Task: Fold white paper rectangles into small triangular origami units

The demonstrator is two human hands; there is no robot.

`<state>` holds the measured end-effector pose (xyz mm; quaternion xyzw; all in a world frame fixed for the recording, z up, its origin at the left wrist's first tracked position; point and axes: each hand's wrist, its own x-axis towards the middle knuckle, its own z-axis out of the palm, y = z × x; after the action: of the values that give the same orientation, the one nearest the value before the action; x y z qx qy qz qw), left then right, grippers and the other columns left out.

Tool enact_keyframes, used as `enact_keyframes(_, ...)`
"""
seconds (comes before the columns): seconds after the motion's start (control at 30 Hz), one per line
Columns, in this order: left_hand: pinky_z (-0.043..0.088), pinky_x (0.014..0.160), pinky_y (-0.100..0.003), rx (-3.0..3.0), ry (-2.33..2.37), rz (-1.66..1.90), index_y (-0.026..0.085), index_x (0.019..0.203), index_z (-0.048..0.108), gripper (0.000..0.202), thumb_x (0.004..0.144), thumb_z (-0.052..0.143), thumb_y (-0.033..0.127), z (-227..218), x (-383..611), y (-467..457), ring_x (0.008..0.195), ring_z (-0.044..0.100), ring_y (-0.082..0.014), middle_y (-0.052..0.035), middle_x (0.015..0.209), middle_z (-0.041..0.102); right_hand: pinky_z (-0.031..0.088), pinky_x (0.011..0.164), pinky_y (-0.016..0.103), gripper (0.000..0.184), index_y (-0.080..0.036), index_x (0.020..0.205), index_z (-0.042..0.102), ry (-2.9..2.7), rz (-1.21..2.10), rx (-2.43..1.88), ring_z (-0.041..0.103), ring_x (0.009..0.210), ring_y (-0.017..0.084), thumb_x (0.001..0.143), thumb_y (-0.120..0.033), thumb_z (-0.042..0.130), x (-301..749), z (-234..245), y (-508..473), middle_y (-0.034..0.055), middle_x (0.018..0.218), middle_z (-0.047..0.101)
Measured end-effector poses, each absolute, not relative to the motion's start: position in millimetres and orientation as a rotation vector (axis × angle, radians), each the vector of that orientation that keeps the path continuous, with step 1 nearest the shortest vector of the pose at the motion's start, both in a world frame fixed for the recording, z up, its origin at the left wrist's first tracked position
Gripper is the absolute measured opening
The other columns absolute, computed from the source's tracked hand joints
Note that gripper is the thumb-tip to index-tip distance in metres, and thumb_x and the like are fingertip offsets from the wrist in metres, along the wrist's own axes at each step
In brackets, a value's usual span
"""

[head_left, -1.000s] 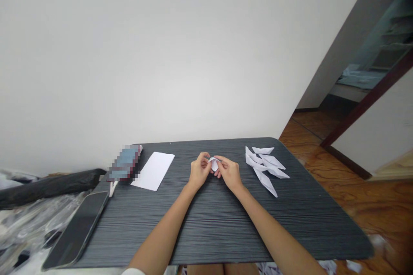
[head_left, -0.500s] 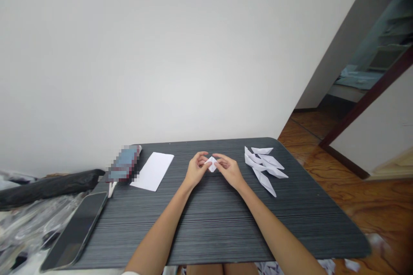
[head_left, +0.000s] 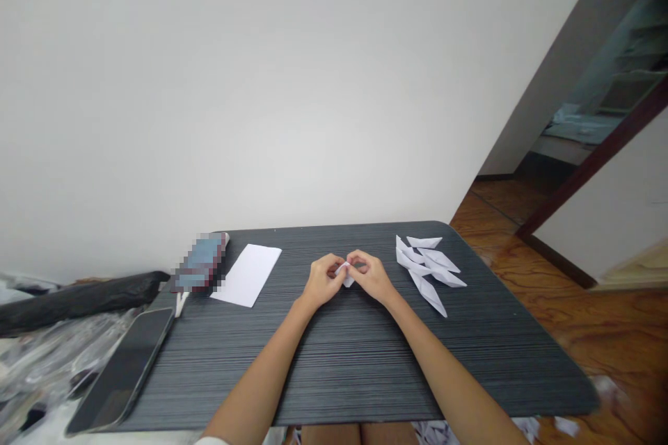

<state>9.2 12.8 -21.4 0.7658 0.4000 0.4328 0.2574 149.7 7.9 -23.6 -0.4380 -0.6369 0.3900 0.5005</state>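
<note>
One left hand [head_left: 322, 279], one small folded paper [head_left: 348, 280], one right hand [head_left: 370, 274]: your grip is clamped on the paper from both sides, at the middle of the bench [head_left: 360, 361].

At your far left, a dark-screened phone [head_left: 122, 368] lies along the bench's edge, with a pixelated item [head_left: 201, 264] beyond it. Just right of that item lies a flat white sheet [head_left: 248, 276]. Next come your hands, close together, the folded paper pinched between them and partly hidden; you cannot tell whether it touches the bench. To their right, well apart, pointed folded pieces [head_left: 417, 268] lie in a loose, overlapping cluster. Farthest right is the brown floor [head_left: 616, 320].
</note>
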Motion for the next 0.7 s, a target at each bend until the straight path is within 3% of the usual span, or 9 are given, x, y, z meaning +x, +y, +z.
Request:
enact_keyframes(0.3,0.042,0.045,-0.016,1.96,1.073,1.214,0.013,0.076,0.055,0.017,0.076,0.046,0.027,-21,8,15,0.052,0.053,-0.0076,-0.0021,0.071,0.057,0.026,0.031,0.015,0.005,-0.019,0.075,0.042,-1.589,1.061,-1.049,0.038,0.032,0.003,0.072,-0.022,0.043,157,-20,6,-0.0054,0.061,0.045)
enact_keyframes(0.43,0.042,0.046,-0.017,1.921,1.074,1.211,0.014,0.083,0.055,0.018,0.079,0.042,0.025,-17,4,17,0.051,0.053,-0.0069,-0.0022,0.075,0.059,0.03,0.035,0.016,0.003,-0.02,0.077,0.04,-1.59,1.052,-1.001,0.042,0.036,0.004,0.074,-0.021,0.04,159,-20,6,-0.0056,0.061,0.045)
enact_keyframes(0.53,0.046,0.056,-0.02,1.933,1.047,1.183,0.015,0.091,0.057,0.023,0.081,0.037,0.022,-13,0,18,0.06,0.056,-0.0087,-0.0032,0.085,0.061,0.036,0.041,0.017,0.005,-0.019,0.079,0.04,-1.605,0.997,-0.986,0.045,0.041,0.005,0.076,-0.02,0.037,161,-18,6,-0.0045,0.063,0.046)
enact_keyframes(0.7,0.049,0.067,-0.025,1.955,1.01,1.074,0.016,0.093,0.061,0.03,0.082,0.034,0.021,-14,-5,21,0.071,0.059,-0.0128,-0.0041,0.086,0.063,0.04,0.048,0.021,0.012,-0.018,0.081,0.046,-1.696,0.885,-0.968,0.048,0.048,0.005,0.078,-0.017,0.035,164,-16,4,0.0008,0.081,0.048)
